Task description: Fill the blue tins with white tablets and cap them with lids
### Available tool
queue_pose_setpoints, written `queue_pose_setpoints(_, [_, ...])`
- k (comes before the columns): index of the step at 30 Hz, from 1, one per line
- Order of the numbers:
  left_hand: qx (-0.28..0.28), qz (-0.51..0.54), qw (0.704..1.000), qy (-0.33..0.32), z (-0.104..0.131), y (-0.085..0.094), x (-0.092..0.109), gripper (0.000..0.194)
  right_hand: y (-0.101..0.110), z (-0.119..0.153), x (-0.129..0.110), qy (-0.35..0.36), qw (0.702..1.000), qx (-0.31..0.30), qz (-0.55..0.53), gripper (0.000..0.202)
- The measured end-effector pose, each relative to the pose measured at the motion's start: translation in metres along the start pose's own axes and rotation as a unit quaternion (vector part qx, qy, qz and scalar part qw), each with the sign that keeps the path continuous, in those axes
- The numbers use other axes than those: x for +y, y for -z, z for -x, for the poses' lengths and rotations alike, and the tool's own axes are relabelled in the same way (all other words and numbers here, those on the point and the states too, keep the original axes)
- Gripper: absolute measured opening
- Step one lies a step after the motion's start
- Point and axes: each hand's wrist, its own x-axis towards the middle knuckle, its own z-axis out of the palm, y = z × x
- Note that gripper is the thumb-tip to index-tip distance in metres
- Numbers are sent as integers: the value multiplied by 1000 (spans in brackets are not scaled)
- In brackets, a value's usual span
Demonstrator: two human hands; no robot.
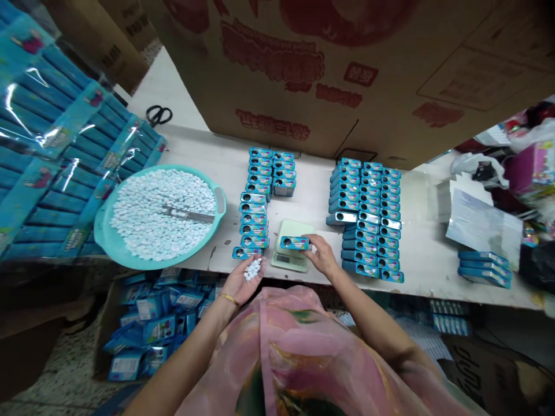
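Cupped palm up at the table's front edge, my left hand (243,283) holds a small heap of white candies (253,269). Just beyond its fingers stands a blue tin (243,252), the nearest of a row. My right hand (321,254) grips the right end of another blue tin (295,243) with a dark round hole in its top. That tin is over a pale green kitchen scale (289,261); whether its base rests on the plate I cannot tell. To the left, a turquoise basin (219,202) is full of the same candies, with a flat metal strip (191,215) lying in them.
More tins (364,196) stand in columns right of the scale. A large cardboard box (325,75) blocks the back. Scissors (159,115) lie far left, beside stacked blue packs (52,144). Below the table is a carton of blue packets (160,326). Papers (483,225) lie right.
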Motion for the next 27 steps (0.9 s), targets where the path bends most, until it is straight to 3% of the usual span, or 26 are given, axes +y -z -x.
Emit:
queue_pose_setpoints(4, [-54, -17, 998, -17, -17, -23, -7, 14, 26, -5, -46, 103, 981, -40, 159, 40])
queue_pose_setpoints(7, [-67, -32, 997, -18, -29, -37, -12, 16, 36, -8, -62, 136, 953, -75, 261, 38])
queue_pose_setpoints(12, [-88, -29, 996, -14, -37, -48, -19, 13, 39, -10, -70, 150, 935, -82, 311, 36])
queue_pose_setpoints(27, [-98, -24, 995, -8, -41, -43, -21, 11, 41, -1, -72, 144, 934, -68, 320, 36])
